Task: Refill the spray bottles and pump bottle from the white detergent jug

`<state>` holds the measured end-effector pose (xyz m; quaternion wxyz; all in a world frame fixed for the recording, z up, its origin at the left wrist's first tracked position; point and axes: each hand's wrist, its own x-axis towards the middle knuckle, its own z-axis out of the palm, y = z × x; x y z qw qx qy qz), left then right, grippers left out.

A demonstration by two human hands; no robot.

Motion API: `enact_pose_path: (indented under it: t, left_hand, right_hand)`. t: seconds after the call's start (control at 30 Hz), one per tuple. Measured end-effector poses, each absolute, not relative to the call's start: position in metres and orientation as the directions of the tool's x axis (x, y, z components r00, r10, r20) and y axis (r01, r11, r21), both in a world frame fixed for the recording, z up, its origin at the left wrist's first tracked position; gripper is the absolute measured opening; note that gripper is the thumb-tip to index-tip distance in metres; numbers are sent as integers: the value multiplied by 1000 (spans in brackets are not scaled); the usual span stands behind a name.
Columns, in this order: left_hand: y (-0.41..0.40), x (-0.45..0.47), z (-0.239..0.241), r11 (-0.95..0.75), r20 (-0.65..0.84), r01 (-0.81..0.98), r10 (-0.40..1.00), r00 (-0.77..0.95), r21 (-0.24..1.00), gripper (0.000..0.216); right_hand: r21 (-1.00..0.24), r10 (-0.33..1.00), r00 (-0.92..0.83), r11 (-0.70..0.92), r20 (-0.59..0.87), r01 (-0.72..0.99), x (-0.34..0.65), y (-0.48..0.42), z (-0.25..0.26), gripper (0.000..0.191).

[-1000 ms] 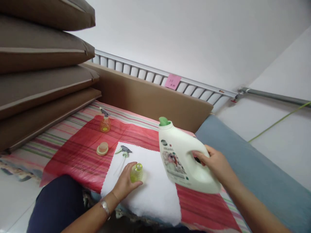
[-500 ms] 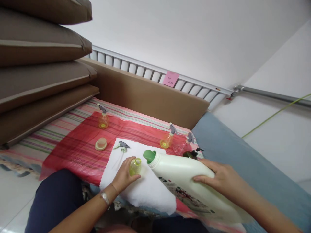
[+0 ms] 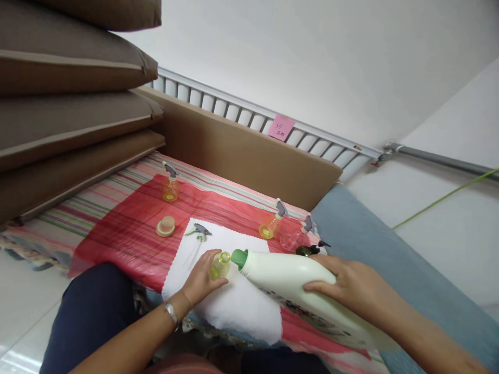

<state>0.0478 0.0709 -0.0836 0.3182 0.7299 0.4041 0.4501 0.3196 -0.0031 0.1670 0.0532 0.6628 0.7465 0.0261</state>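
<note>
My right hand [image 3: 346, 285] grips a big white detergent jug [image 3: 288, 283], tipped almost flat, its green spout [image 3: 238, 257] right beside the open neck of a small yellow bottle [image 3: 220, 265]. My left hand [image 3: 200, 280] is closed round that small bottle, which stands on a white cloth [image 3: 234, 306]. A loose grey spray head with its tube [image 3: 199, 235] lies on the cloth just beyond the left hand.
A red mat [image 3: 128, 234] on a striped cover bears a yellow spray bottle [image 3: 170, 187], a round cap [image 3: 166, 226], and three small spray bottles [image 3: 288, 231] at the right. Brown cushions [image 3: 70, 104] are stacked left; a cardboard panel [image 3: 241, 156] stands behind.
The jug went from upright to nearly horizontal, and its green spout came down to the small bottle's mouth. My left hand stayed on the small bottle.
</note>
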Motion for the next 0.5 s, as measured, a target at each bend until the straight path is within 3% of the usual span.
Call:
enact_pose_path:
  t: [0.5]
  left_hand:
    - [68, 49, -79, -480, 402, 323, 872, 280, 816, 66]
  right_hand:
    - [88, 983, -164, 170, -78, 981, 307, 0, 177, 34]
